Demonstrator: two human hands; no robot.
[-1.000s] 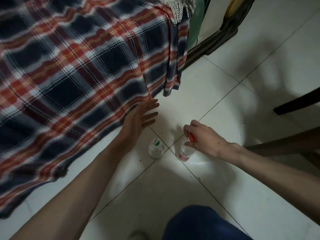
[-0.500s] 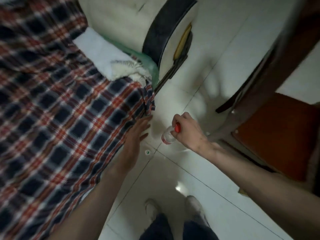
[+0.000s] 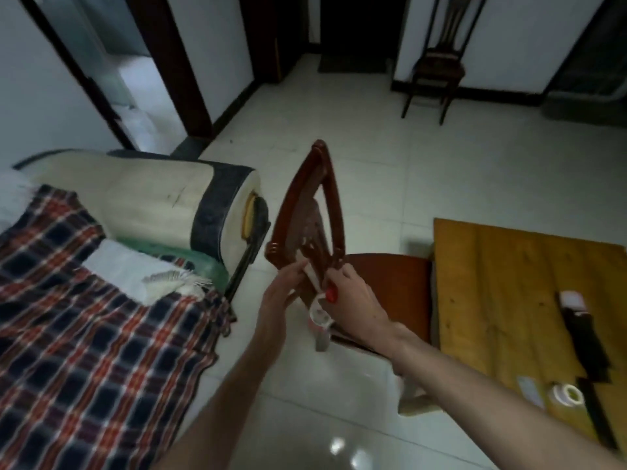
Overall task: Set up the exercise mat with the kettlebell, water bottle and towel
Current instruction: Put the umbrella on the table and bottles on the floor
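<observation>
My right hand is closed around the neck of a small clear water bottle with a red cap and a red-and-white label, held in the air in front of a chair. My left hand reaches in from the left, its fingertips right beside the bottle's top; blur hides whether they grip it. A white fringed towel lies on the red-and-navy plaid blanket at the left. Behind the towel rests a cream roll with a dark band. No kettlebell is in view.
A red-brown wooden chair stands directly behind my hands. A yellow wooden table at the right carries a tape roll and a black strap. Pale tiled floor stretches to a far chair and dark doorways.
My view has risen from the floor to the room. My right hand has lifted the red-capped bottle off the tiles, and my left hand has come in beside it. The green-capped bottle is out of view.
</observation>
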